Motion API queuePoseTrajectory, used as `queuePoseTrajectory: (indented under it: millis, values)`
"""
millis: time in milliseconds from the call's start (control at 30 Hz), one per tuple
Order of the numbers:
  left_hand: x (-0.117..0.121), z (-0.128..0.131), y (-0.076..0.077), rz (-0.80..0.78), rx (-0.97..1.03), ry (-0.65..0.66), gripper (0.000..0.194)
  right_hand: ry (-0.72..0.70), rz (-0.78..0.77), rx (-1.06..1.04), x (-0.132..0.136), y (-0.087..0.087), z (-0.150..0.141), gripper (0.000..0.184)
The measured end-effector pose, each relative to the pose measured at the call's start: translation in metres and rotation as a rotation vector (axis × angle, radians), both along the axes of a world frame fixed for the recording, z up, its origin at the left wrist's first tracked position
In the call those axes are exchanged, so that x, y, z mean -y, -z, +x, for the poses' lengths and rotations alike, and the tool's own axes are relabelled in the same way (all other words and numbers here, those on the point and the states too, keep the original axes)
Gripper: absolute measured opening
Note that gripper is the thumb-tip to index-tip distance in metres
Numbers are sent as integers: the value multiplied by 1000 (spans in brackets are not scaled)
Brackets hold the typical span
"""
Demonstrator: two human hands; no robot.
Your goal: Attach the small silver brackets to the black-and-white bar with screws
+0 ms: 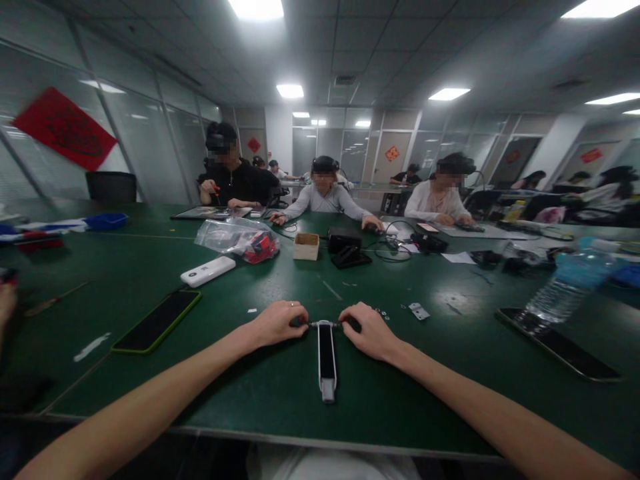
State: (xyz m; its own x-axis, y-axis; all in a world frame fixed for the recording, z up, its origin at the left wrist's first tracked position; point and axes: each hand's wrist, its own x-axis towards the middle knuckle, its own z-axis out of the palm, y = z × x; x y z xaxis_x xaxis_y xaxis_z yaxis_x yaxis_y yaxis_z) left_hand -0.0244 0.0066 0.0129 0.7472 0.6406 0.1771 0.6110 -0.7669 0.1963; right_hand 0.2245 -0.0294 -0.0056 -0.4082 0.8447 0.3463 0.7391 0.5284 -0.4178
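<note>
Green bench (250, 400) was occupied near its front edge by a slim white-and-black deck (327, 357), set lengthwise between two bare hands. A thin rod (336, 325) was fitted across its far end. One end of the rod was pinched between the thumb and fingers of the left hand (280, 322); the other was pinched likewise by the right hand (370, 330), each grip being pressed closed.

A metal plate (419, 311) was left beyond the right hand. Farther right, a bottle (560, 293) was stood at a dark phone (575, 350); the print on its blue band could not be made out.

To the left, a green-edged phone (157, 323) was laid face up, just beside a white device (208, 272) marked with a small dark sign too tiny to be read. Red parts (261, 247) were held in a clear bag (220, 235), near which a small box (306, 248) was placed. On the glass wall, a red poster (67, 130) was hung, its dark characters too blurred to be read.
</note>
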Motion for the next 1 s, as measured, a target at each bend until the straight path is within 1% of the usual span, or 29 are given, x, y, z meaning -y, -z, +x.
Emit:
queuePoseTrajectory:
  millis: [133,367,533,833,1000]
  values:
    - [0,1,2,-15,27,6,11,-39,12,21,1,-1,-1,12]
    - [2,2,2,-17,43,-1,10,-54,19,20,2,-1,-2,10]
    - [3,2,4,-25,66,-7,11,-67,28,11,1,1,-2,11]
    - [5,5,6,-40,111,-16,10,-70,18,42,2,-2,-2,14]
    - [2,5,10,-38,99,-5,13,-91,94,133,0,-7,0,14]
